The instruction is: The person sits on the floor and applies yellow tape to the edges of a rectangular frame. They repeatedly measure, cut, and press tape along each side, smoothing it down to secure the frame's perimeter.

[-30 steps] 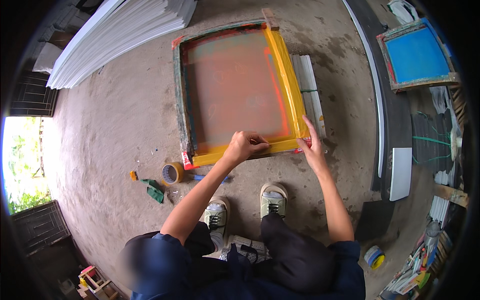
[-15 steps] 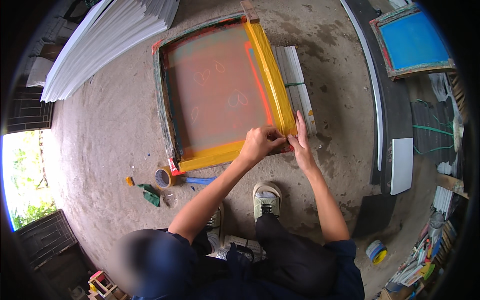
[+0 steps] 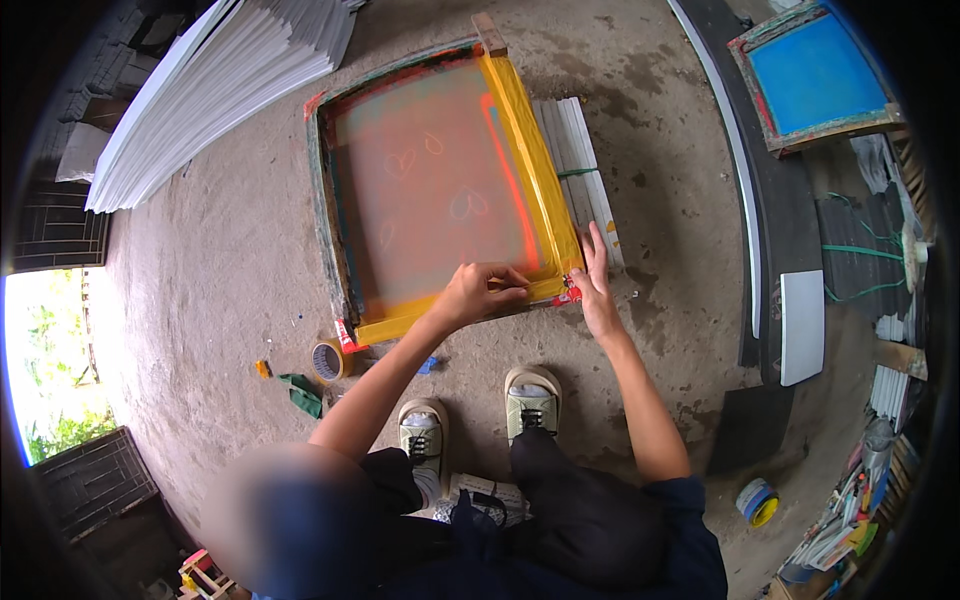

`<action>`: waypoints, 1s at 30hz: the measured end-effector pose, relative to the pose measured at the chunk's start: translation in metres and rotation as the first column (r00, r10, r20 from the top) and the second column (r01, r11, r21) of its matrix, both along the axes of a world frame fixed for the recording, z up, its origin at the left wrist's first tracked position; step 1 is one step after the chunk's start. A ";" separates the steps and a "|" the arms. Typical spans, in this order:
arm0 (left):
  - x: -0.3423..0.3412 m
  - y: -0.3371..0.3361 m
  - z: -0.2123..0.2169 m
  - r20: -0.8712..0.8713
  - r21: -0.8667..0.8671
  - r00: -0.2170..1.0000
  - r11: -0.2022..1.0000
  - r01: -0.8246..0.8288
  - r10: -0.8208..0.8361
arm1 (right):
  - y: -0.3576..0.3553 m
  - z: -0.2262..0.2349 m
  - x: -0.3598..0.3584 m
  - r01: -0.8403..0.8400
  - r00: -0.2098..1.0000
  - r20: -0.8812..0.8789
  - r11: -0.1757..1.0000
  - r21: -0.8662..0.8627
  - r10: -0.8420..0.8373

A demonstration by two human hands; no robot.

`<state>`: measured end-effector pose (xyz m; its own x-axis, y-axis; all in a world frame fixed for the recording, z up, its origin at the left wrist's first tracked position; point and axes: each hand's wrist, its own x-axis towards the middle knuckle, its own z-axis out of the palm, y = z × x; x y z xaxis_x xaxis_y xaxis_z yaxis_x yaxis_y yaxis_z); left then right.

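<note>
A screen-printing frame with translucent mesh and faint heart- and leaf-like outlines lies before me. Yellow tape covers its right side, and more runs along the near side. Above the near taped edge is my left hand, its fingers curled in a pinch; whatever they hold is hidden. My right hand rests at the near right corner, thumb at a small red-and-white patch, other fingers stretched along the outer side. The frame's right part sits by a strapped stack of white strips.
A tape roll, a green scrap and a small orange piece lie on the floor at left. White sheets stand behind. A blue-mesh frame is far right; a blue-yellow roll lies near right.
My left hand has moved left from the near right corner along the near edge, uncovering the red-and-white patch. My right hand stays at the corner.
</note>
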<state>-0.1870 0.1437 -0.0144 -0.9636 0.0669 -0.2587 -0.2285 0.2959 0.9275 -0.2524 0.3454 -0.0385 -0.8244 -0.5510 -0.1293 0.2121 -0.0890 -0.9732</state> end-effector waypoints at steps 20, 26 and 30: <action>-0.002 0.067 0.007 -0.263 -0.794 0.949 0.597 -0.112 -0.172 | -0.001 -0.009 -0.001 0.033 0.979 -0.205 0.998 0.059 -0.020; 0.078 0.057 -0.018 -0.488 -0.724 0.842 0.434 -0.537 0.228 | 0.002 -0.028 0.011 0.328 0.864 -0.497 0.838 0.436 -0.080; 0.131 0.037 -0.022 -0.347 -0.856 0.897 0.299 -0.422 0.274 | -0.047 -0.005 0.052 0.504 0.762 -0.642 0.543 0.672 0.086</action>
<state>-0.0565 0.1808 -0.0366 -0.8586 -0.4807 0.1780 -0.4513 0.8736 0.1820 -0.2001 0.2984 -0.0433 -0.9586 -0.2623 0.1110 -0.2786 0.7828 -0.5563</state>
